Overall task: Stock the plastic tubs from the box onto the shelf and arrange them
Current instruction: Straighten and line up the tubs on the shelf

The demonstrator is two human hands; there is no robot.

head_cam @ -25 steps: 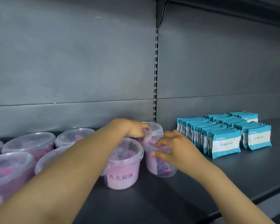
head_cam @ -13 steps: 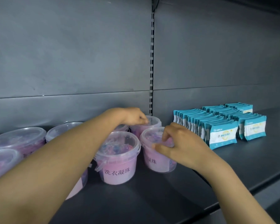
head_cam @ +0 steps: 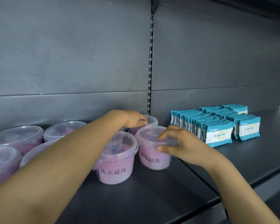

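Several pink plastic tubs with clear lids stand on the dark shelf (head_cam: 152,199). My right hand (head_cam: 178,144) grips the rightmost front tub (head_cam: 150,159) at its lid rim, thumb on the side, fingers over the top; its label faces me. My left hand (head_cam: 132,120) reaches over another labelled tub (head_cam: 116,168) and its fingers curl on the near rim of the rear tub (head_cam: 152,122) by the back panel. More tubs (head_cam: 14,138) stand at the left, partly hidden by my left forearm.
Rows of teal and white packets (head_cam: 217,125) stand upright to the right of the tubs. A slotted upright (head_cam: 150,62) divides the grey back panel. The shelf's front edge (head_cam: 233,191) runs diagonally at the lower right.
The right tub has turned, so its label now faces me more fully. Both hands stay on their tubs; the view has drifted slightly.
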